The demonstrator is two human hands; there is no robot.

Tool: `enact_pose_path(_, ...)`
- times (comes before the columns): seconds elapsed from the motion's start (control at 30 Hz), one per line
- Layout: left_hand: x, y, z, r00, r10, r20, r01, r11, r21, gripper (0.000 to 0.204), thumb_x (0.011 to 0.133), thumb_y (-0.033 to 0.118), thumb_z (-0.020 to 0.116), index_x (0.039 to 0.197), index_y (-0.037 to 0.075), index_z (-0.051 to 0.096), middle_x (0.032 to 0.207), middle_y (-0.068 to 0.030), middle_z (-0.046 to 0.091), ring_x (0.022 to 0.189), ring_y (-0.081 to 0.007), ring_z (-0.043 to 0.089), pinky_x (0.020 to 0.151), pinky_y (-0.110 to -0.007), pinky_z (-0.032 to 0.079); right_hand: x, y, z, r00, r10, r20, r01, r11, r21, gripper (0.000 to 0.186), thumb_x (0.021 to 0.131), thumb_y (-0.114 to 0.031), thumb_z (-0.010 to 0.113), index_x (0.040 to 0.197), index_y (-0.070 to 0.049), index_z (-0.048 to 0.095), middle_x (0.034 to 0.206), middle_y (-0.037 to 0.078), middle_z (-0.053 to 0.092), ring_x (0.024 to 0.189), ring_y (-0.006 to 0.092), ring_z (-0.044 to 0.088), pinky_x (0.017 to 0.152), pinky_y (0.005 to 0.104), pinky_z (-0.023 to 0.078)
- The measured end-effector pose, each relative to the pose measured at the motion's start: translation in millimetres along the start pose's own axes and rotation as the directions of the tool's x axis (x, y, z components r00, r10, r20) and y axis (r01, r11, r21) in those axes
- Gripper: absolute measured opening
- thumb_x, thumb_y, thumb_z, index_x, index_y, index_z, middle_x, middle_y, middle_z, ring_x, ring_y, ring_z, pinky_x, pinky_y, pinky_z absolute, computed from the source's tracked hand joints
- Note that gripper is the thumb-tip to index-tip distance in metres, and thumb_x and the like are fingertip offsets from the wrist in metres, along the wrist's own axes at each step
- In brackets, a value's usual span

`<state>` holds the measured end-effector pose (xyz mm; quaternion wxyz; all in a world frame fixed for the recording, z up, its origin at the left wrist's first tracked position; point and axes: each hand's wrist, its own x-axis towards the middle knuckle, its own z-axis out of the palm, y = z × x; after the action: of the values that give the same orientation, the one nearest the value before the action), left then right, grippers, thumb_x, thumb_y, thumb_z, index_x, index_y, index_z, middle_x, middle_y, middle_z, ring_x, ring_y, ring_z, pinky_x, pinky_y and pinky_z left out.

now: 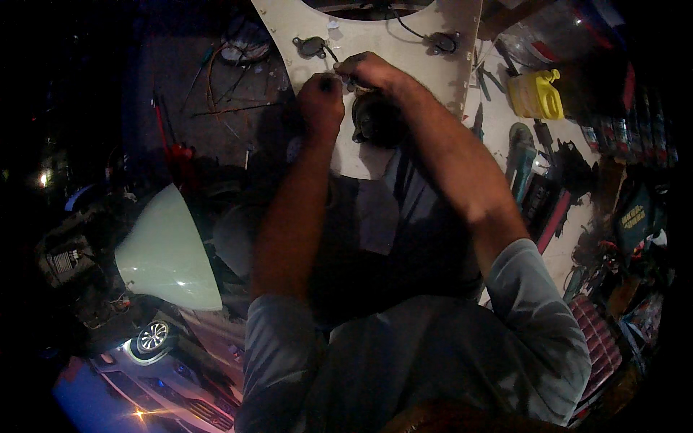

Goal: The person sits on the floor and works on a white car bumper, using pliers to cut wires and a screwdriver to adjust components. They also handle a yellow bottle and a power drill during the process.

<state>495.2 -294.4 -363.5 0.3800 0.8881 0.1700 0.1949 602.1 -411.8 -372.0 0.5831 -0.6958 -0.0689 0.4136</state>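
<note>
A pale board (368, 162) with a large cut-out at its far end lies before me. On its left side sits a small black speaker-like disc (312, 47), and a short black wire (331, 55) runs from it to my fingers. My right hand (369, 71) is closed in a pinch at that wire. Close against it, my left hand (323, 102) is curled shut; what its fingers hold is hidden. Just below my right wrist, a larger round black speaker-like part (377, 121) rests on the board. A second small black disc (442, 43) with its own wire sits at the board's right.
Right of the board stand a yellow jug (535, 95), hand tools and several bottles (632, 137). To the left lie loose wires (213, 86), a red jack-like tool (179, 153) and a pale curved panel (166, 252). A parked car (173, 390) shows at the lower left.
</note>
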Motion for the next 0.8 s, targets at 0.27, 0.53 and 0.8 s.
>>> enact_pose_path(0.27, 0, -2, -4, 0.988, -0.045, 0.147, 0.019, 0.985, 0.172, 0.034, 0.09, 0.033, 0.055, 0.091, 0.001, 0.065, 0.089, -0.0191, 0.067, 0.077, -0.0359, 0.065, 0.068, -0.044, 0.051, -8, -5, -3, 0.999, -0.018, 0.035, 0.016, 0.999, 0.038, 0.024, 0.085, -0.025, 0.066, 0.097, -0.004, 0.07, 0.085, 0.004, 0.066, 0.076, 0.0146, 0.056, 0.066, 0.0299, 0.044)
enact_pose_path(0.53, 10, 3, -17, 0.746, -0.42, 0.516, 0.665, 0.49, -0.564, 0.034, 0.089, 0.027, 0.064, 0.107, -0.002, 0.061, 0.099, -0.0103, 0.065, 0.083, -0.0247, 0.064, 0.076, -0.035, 0.057, -4, -2, 2, 0.999, -0.053, -0.009, 0.053, 0.995, 0.08, 0.022, 0.085, -0.023, 0.066, 0.095, -0.003, 0.069, 0.086, 0.005, 0.067, 0.078, 0.0144, 0.057, 0.069, 0.0293, 0.045)
enact_pose_path(0.8, 16, 19, -12, 0.698, -0.507, 0.505, 0.695, 0.651, -0.307, 0.023, 0.084, 0.013, 0.069, 0.099, -0.004, 0.066, 0.089, -0.0116, 0.07, 0.078, -0.019, 0.068, 0.067, -0.03, 0.057, -26, -10, -16, 0.987, -0.039, -0.157, 0.023, 0.995, -0.102, 0.022, 0.086, -0.022, 0.062, 0.099, -0.005, 0.069, 0.089, 0.007, 0.067, 0.075, 0.0153, 0.058, 0.067, 0.0303, 0.048)
